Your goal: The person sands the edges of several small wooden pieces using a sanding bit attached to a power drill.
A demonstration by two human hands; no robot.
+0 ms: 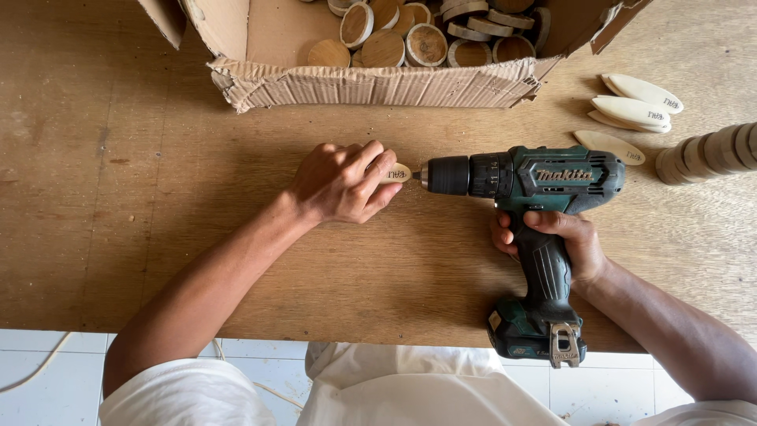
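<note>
My left hand (341, 183) presses a small pale oval wooden piece (397, 173) flat on the wooden table (118, 197); only the piece's right end shows past my fingers. My right hand (561, 237) grips the handle of a teal and black cordless drill (536, 180). The drill lies level, pointing left, and its bit tip touches the right end of the wooden piece.
A torn cardboard box (378, 83) with several round wooden discs stands at the table's far edge. Several pale oval wooden pieces (635, 110) lie at the right. A row of stacked wooden discs (710, 154) lies at the right edge. White floor tiles show below the table's near edge.
</note>
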